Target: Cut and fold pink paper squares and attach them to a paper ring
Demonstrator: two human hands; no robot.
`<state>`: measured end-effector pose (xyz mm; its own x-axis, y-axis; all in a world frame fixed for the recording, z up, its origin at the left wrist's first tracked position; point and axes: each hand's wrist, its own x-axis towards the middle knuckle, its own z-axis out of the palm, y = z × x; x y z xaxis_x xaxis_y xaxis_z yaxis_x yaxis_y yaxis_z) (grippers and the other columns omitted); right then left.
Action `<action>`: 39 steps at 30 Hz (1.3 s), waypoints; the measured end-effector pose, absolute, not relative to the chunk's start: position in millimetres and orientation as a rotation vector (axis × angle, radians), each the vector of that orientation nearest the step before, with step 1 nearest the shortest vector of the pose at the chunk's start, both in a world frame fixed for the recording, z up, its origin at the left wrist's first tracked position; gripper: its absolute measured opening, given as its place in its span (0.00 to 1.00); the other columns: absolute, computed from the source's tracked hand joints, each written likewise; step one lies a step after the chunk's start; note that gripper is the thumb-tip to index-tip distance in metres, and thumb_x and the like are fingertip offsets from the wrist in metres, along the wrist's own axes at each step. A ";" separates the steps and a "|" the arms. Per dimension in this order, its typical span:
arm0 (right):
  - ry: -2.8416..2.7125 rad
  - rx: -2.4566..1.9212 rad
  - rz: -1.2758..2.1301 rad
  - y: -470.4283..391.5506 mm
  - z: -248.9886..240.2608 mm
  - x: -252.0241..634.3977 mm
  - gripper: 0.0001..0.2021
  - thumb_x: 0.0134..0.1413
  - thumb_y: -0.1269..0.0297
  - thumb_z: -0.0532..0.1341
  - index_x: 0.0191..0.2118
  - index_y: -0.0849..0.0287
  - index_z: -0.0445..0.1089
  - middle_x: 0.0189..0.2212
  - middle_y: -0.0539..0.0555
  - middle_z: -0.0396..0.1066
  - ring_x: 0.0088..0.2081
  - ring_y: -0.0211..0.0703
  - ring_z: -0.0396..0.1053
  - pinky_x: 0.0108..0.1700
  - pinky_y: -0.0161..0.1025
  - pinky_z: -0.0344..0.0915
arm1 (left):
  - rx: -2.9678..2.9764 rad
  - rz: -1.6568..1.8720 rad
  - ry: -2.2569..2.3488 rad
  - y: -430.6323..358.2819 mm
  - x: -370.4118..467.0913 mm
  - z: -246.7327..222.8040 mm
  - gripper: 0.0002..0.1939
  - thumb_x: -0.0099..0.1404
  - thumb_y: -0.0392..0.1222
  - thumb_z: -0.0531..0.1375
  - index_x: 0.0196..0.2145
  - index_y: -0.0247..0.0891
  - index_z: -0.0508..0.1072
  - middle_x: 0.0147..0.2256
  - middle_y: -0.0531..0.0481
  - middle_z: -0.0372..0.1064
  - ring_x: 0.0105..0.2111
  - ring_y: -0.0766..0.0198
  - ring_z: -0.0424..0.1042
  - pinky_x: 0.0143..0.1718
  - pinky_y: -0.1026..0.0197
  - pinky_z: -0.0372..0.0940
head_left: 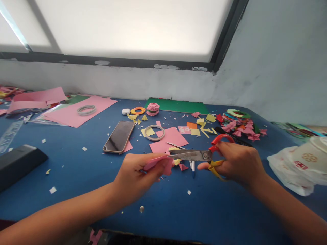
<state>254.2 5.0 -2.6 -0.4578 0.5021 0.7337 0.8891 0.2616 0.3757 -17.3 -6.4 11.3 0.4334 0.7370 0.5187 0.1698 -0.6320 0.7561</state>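
Observation:
My left hand (143, 177) pinches a small piece of pink paper (167, 166) above the blue table (102, 190). In my right hand (237, 163) is a pair of scissors (196, 155) with one red and one yellow handle loop. The blades point left, and their tips reach the upper edge of the pink paper. Whether they are cutting into it I cannot tell. Behind the blades lie a larger pink sheet (176, 139), a roll of tape (154, 133) and yellow scraps. A pen (193, 169) shows just below the blades.
A phone (119, 137) lies left of centre. At the back are a pink paper stack (153, 109), an orange paper ring (138, 110) and a green sheet (178, 105). Folded paper pieces (242, 126) heap up at right, near a bagged paper cup (310, 160). A black object (20, 163) sits left.

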 end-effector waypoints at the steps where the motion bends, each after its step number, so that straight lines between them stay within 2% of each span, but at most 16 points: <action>1: -2.064 -1.251 -1.085 5.2 -2.6 254.1 0.30 0.54 0.41 0.46 0.19 0.63 0.66 0.11 0.50 0.60 0.15 0.35 0.59 0.20 0.32 0.46 | 2.055 1.174 0.756 -6.4 -17.2 11.7 0.09 0.64 0.33 0.56 0.36 0.36 0.76 0.28 0.51 0.75 0.25 0.68 0.73 0.22 0.71 0.72; 6: -2.071 -1.239 -1.095 5.3 -1.8 254.1 0.30 0.54 0.42 0.47 0.20 0.63 0.67 0.11 0.50 0.60 0.15 0.36 0.59 0.20 0.33 0.47 | 2.016 1.188 0.732 -6.6 -15.1 13.5 0.09 0.63 0.31 0.56 0.35 0.37 0.76 0.27 0.53 0.75 0.24 0.70 0.72 0.22 0.72 0.71; 12: -2.072 -1.242 -1.116 4.8 -1.4 253.7 0.29 0.53 0.42 0.48 0.20 0.63 0.67 0.11 0.50 0.60 0.14 0.36 0.60 0.19 0.33 0.47 | 1.916 1.246 0.762 -6.3 -13.8 13.7 0.10 0.62 0.32 0.56 0.39 0.36 0.75 0.26 0.53 0.75 0.24 0.69 0.73 0.21 0.73 0.71; 17: -2.070 -1.224 -1.113 5.3 -1.0 252.9 0.29 0.54 0.43 0.48 0.20 0.63 0.67 0.11 0.50 0.60 0.14 0.36 0.60 0.19 0.32 0.48 | 2.061 1.180 0.763 -7.4 -15.1 15.6 0.09 0.64 0.32 0.56 0.35 0.37 0.76 0.27 0.53 0.75 0.23 0.71 0.72 0.22 0.74 0.70; 30: -2.079 -1.220 -1.102 4.8 -1.0 253.5 0.28 0.54 0.44 0.48 0.19 0.62 0.66 0.11 0.50 0.59 0.14 0.36 0.60 0.20 0.33 0.48 | 2.167 1.226 0.746 -5.9 -18.7 9.8 0.08 0.64 0.36 0.56 0.35 0.36 0.76 0.28 0.50 0.76 0.23 0.67 0.73 0.23 0.68 0.70; 39: -2.076 -1.187 -1.082 4.6 0.0 253.1 0.26 0.55 0.46 0.49 0.19 0.62 0.65 0.11 0.49 0.59 0.14 0.36 0.60 0.20 0.33 0.47 | 2.210 1.219 0.762 -4.7 -20.4 8.5 0.08 0.64 0.35 0.56 0.36 0.37 0.76 0.29 0.50 0.76 0.24 0.66 0.73 0.25 0.67 0.71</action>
<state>253.1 4.6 0.0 -0.4868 0.4650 0.7394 0.8725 0.2998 0.3859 -20.4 -4.7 8.5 0.4423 0.6781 0.5871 0.2306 -0.7185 0.6562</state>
